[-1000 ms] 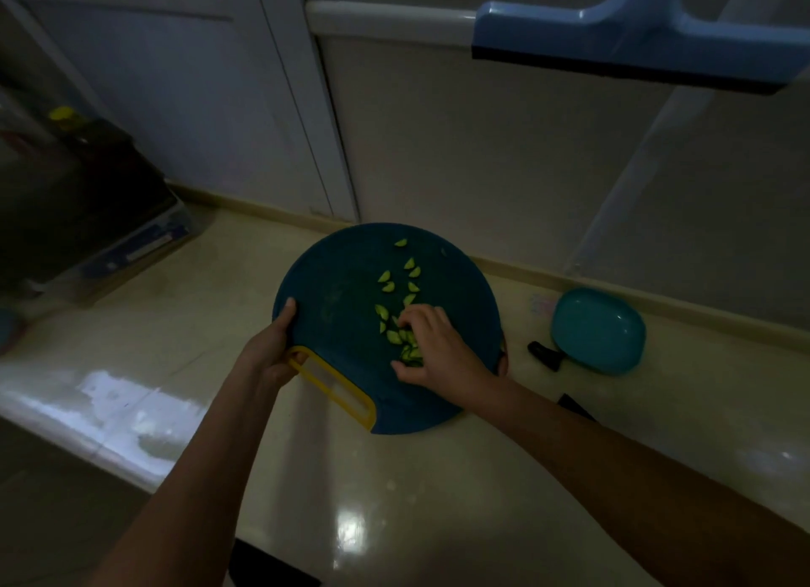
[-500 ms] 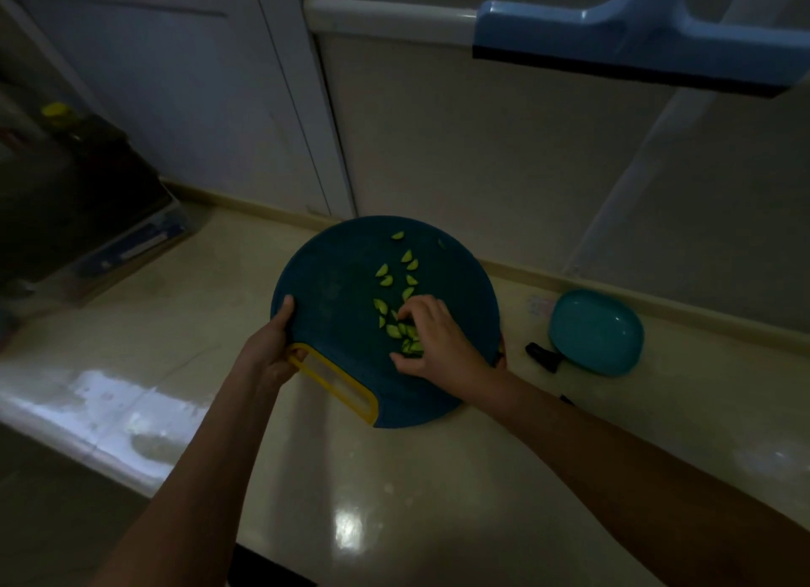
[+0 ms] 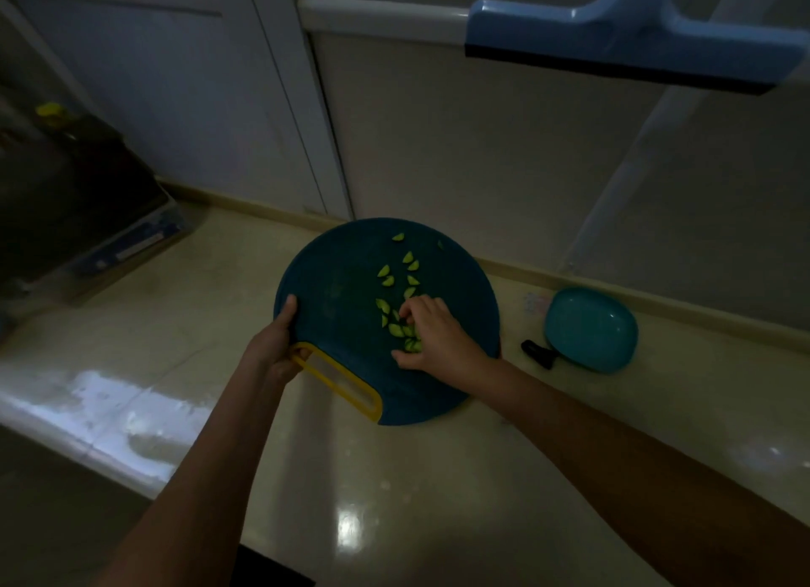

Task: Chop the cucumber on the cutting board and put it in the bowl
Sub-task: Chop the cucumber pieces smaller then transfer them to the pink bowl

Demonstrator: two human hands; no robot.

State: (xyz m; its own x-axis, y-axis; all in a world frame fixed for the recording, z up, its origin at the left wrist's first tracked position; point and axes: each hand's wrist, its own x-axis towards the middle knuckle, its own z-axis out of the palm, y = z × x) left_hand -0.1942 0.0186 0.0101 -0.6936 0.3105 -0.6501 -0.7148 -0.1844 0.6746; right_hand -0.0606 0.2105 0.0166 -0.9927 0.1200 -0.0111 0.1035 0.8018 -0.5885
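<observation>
Head view. Pale countertop (image 3: 394, 477), dimly lit, carrying all the task's things. Round dark-teal cutting board (image 3: 337, 288) with a yellow slotted handle lies near the back wall. Teal bowl (image 3: 591, 330) sits on the counter to the right of the board, close by but apart from it (no cucumber is visible in it from this angle). Left hand (image 3: 274, 349) grips the board's near-left edge, fingers wrapped at the yellow handle. Right hand (image 3: 438, 332) rests on the board, its fingers and thumb curled narrowly round a small cluster of pieces. Cucumber pieces (image 3: 385, 275), small half-moons, lie in a loose trail up the middle of the board. Black handle (image 3: 537, 353), possibly the knife's, lies between board and bowl. Judged progress: chopping looks finished; gathering is in hand, and the transfer of the pieces to the bowl remains.
</observation>
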